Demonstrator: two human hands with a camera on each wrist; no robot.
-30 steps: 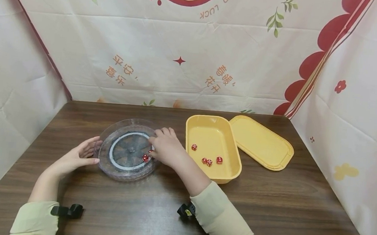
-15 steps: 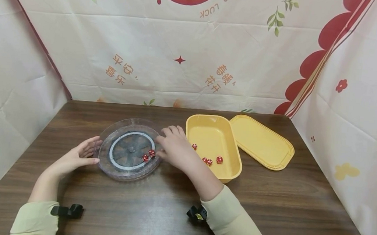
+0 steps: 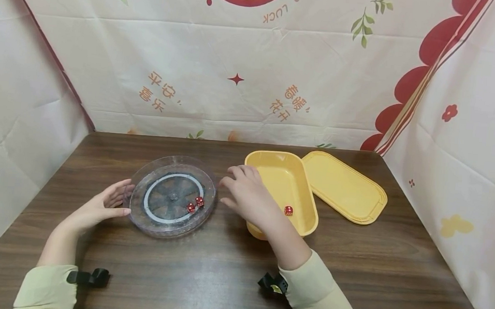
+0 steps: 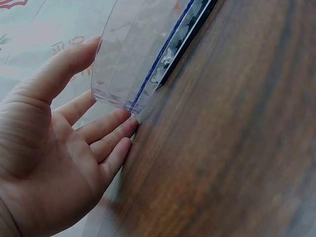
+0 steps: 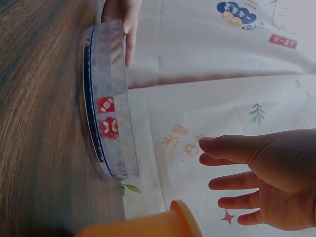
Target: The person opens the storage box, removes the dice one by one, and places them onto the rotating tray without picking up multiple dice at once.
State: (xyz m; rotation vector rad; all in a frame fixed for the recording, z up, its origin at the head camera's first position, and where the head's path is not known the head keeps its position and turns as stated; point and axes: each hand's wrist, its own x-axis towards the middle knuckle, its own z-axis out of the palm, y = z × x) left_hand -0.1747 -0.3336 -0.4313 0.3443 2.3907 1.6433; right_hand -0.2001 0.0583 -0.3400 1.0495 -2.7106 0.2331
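So my left hand (image 3: 102,207) was resting open against the left rim of the clear round dish (image 3: 173,196), thumb and straight fingers just touching its wall, nothing pinched. Two red dice (image 3: 195,204) sat inside the dish, side by side near its right edge. My right hand (image 3: 250,197) hovered just right of the dish, above the near-left corner of the yellow tub (image 3: 283,192), fingers spread and loose, holding nothing. One red die (image 3: 288,210) showed in the tub. The tub's yellow lid (image 3: 343,186) lay on the desk (image 3: 203,272), touching the tub's right side.
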